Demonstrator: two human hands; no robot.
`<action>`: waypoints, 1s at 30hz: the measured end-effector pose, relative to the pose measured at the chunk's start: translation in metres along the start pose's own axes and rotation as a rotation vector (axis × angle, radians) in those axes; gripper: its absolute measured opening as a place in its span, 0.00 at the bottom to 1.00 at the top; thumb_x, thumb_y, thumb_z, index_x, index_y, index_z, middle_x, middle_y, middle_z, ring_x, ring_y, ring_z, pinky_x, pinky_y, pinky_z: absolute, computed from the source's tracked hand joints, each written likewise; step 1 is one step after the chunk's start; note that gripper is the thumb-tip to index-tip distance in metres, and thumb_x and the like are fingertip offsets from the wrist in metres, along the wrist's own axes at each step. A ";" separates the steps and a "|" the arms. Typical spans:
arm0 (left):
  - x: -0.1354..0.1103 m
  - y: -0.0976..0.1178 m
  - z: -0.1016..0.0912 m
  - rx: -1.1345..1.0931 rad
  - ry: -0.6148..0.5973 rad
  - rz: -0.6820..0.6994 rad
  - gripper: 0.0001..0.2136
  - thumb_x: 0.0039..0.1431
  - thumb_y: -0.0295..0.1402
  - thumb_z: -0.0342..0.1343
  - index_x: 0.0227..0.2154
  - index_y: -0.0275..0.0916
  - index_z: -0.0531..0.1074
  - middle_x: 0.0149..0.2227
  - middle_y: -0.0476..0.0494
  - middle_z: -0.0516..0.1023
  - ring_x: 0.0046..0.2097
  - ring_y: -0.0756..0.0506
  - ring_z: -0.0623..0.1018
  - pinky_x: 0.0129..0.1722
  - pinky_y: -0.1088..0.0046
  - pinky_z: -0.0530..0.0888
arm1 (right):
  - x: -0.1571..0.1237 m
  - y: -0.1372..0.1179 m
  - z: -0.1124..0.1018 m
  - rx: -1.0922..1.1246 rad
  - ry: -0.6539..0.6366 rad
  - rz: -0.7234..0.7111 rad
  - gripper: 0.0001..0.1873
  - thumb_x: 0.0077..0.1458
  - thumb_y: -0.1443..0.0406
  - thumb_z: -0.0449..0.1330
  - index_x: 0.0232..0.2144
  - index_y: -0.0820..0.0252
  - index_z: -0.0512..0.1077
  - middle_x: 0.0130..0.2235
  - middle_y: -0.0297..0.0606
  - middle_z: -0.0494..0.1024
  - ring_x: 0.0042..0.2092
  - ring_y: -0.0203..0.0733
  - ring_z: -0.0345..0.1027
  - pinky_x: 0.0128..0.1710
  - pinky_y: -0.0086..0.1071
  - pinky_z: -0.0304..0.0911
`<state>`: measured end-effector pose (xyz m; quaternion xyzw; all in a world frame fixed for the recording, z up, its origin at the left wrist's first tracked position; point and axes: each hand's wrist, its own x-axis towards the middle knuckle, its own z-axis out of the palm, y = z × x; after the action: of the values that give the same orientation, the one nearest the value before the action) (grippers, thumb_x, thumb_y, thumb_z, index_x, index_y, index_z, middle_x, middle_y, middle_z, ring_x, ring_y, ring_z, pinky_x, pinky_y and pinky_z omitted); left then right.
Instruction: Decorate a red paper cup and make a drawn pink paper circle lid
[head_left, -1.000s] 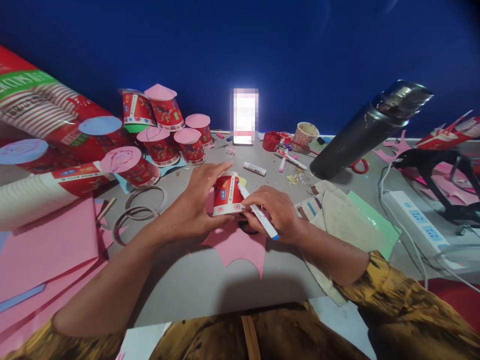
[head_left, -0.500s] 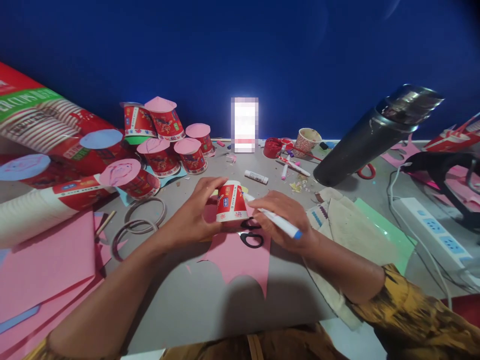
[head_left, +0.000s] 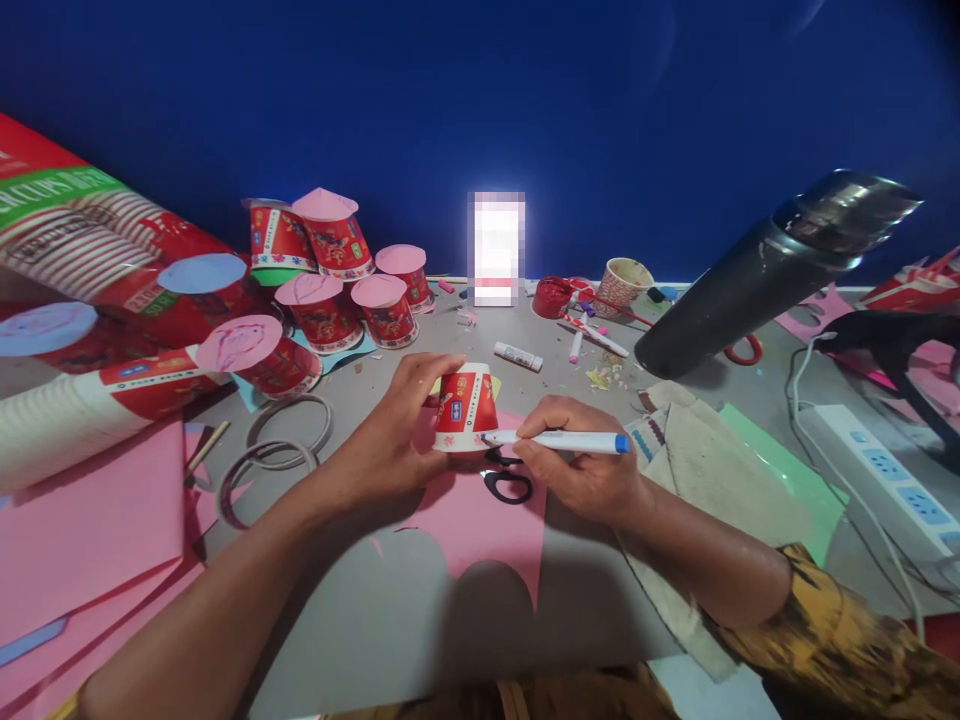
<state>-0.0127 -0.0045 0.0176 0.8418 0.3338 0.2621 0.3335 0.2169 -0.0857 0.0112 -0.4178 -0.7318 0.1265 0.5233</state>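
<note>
A red and white paper cup (head_left: 466,408) is upside down in front of me, its wide rim downward. My left hand (head_left: 411,425) is closed around the cup's left side, thumb low and fingers near its top. Between the fingers of my right hand (head_left: 581,465) is a white marker (head_left: 577,441) with a blue end; its tip points left and meets or nearly meets the cup's lower rim. Below the cup lie black-handled scissors (head_left: 508,486), partly hidden, on cut pink paper (head_left: 487,540). A bit of yellow paper shows behind the cup.
Decorated paper cups (head_left: 322,312) and two tape rings (head_left: 289,430) stand or lie at left, beside pink sheets (head_left: 90,510). A glue stick (head_left: 518,357) lies behind the cup. To the right are a black thermos (head_left: 735,280), a cloth (head_left: 720,480) and a power strip (head_left: 885,480).
The marker has swung from slanting down rightward to nearly level, and its tip has dropped from the cup's upper side to its lower rim. My left hand keeps hold of the cup.
</note>
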 end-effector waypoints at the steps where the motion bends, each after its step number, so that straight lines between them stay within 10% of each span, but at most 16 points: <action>1: 0.000 0.000 0.000 0.003 -0.004 0.002 0.36 0.56 0.44 0.69 0.65 0.50 0.60 0.65 0.38 0.63 0.68 0.33 0.67 0.66 0.46 0.72 | 0.000 0.000 0.000 -0.004 -0.006 -0.007 0.05 0.65 0.66 0.62 0.34 0.56 0.76 0.31 0.36 0.81 0.30 0.38 0.74 0.34 0.32 0.71; 30: -0.002 0.002 0.002 -0.010 -0.009 -0.021 0.36 0.57 0.44 0.68 0.66 0.50 0.60 0.65 0.38 0.62 0.68 0.33 0.67 0.66 0.47 0.73 | 0.001 0.001 0.000 0.036 -0.060 -0.011 0.04 0.64 0.67 0.62 0.35 0.57 0.76 0.30 0.34 0.80 0.29 0.36 0.73 0.33 0.30 0.70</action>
<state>-0.0122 -0.0083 0.0178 0.8378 0.3395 0.2565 0.3422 0.2175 -0.0843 0.0116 -0.4002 -0.7472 0.1494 0.5092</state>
